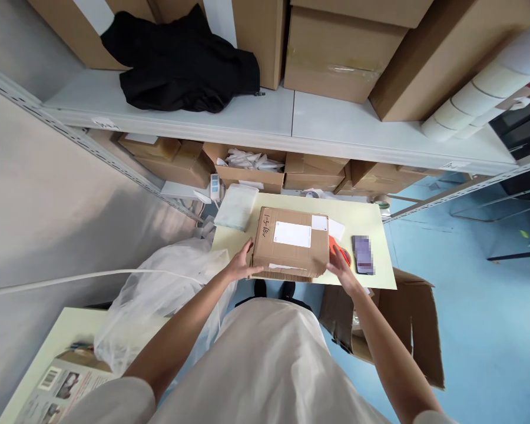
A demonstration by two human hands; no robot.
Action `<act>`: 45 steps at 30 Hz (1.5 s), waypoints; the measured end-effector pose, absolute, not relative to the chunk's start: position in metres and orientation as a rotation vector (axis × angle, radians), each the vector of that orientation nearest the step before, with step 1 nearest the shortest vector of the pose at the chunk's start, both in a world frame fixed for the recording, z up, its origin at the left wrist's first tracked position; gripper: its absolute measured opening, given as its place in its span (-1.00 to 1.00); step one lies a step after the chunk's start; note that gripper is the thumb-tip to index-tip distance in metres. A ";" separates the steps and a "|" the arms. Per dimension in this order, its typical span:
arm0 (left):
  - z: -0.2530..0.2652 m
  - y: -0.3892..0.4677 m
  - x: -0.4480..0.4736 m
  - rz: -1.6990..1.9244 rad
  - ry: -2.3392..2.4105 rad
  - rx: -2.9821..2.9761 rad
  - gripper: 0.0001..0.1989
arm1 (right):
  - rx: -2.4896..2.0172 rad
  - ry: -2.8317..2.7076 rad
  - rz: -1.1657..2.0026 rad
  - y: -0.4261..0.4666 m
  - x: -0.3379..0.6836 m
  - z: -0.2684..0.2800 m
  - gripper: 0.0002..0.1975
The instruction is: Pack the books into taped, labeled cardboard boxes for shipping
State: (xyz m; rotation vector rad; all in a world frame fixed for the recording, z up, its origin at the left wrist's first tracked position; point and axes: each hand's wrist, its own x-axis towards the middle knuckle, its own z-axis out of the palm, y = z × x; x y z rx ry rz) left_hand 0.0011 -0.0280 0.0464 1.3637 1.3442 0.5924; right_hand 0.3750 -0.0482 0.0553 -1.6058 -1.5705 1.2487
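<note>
A brown cardboard box (pixel 287 250) with white labels and handwritten marks on top sits at the front edge of a pale yellow table (pixel 229 240). My left hand (pixel 241 263) grips its left side, thumb at the near corner and fingers along the side. On the opposite side, my right hand (pixel 342 272) holds the near right corner. Just beyond the right fingers lies an orange tool (pixel 334 242), partly hidden, which looks like a tape dispenser. A phone (pixel 363 254) with a blurred screen rests farther right. The undersides of both hands are out of sight.
A flat whitish pack (pixel 236 206) lies at the table's back left. Behind stands a shelf (pixel 335 118) with boxes, black clothing (pixel 185 65) and white rolls (pixel 472 97). An open carton (pixel 417 330) is on the floor right; clear plastic wrap (pixel 145 300) hangs left.
</note>
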 end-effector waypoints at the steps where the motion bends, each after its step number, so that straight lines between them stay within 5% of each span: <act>1: 0.047 -0.033 0.003 0.589 1.341 1.387 0.12 | -1.599 -1.587 1.298 -0.056 0.373 0.055 -0.08; 13: 0.140 0.019 -0.019 0.479 1.244 1.155 -0.20 | -1.475 -1.472 1.313 -0.025 0.389 0.126 0.16; 18: 0.137 0.055 -0.029 0.494 1.300 1.132 -0.21 | -1.654 -1.401 1.283 -0.004 0.382 0.128 0.18; 23: 0.130 0.068 0.005 0.805 1.908 1.507 -0.19 | -1.633 -1.199 1.158 0.008 0.372 0.102 -0.07; 28: 0.132 0.047 0.039 0.670 2.096 1.974 -0.44 | -1.659 -1.672 0.763 0.019 0.376 0.104 -0.47; 31: 0.132 0.040 0.042 0.561 2.031 2.118 -0.32 | -1.612 -2.148 0.585 0.033 0.381 0.118 -0.54; 36: 0.119 0.053 0.036 0.344 1.736 2.085 0.06 | -1.637 -2.396 0.671 0.070 0.386 0.127 0.16; 38: 0.109 0.054 0.038 0.256 1.673 2.003 0.16 | -1.666 -2.365 0.822 0.080 0.385 0.122 0.29; 45: 0.085 0.018 0.046 0.342 1.535 1.801 0.42 | -1.715 -2.115 0.796 0.080 0.376 0.106 0.17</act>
